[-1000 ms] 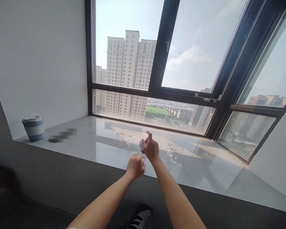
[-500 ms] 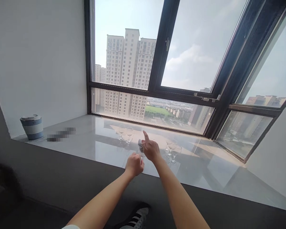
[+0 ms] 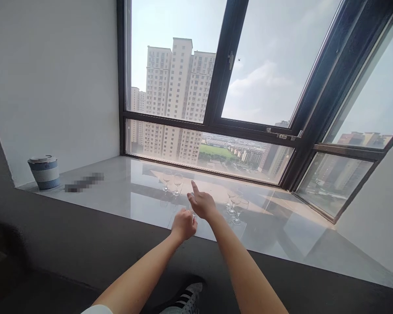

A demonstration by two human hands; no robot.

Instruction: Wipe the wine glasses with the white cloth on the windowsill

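My left hand (image 3: 183, 224) is closed in a fist near the front of the sill, around the lower part of a clear stemmed glass (image 3: 191, 209). Only a sliver of this glass shows between my hands. Just above it, my right hand (image 3: 203, 205) is bent over the glass's top, index finger pointing up and the other fingers curled in; what they grip is hidden. Two clear stemmed glasses, one (image 3: 166, 179) behind the other (image 3: 177, 182), stand upright to the left. Several more, including a front one (image 3: 238, 209), stand to the right.
The shiny tiled window sill (image 3: 108, 200) ends in a front edge before me. A blue-and-white striped bin (image 3: 45, 173) stands at its left end, beside a blurred-out dark item (image 3: 84, 182). Dark-framed windows (image 3: 216, 126) rise behind. My shoe (image 3: 186, 301) is below.
My right hand has shifted slightly left and tilted over the glass, covering the grey-white piece that showed beside it. My left hand has stayed nearly in place.
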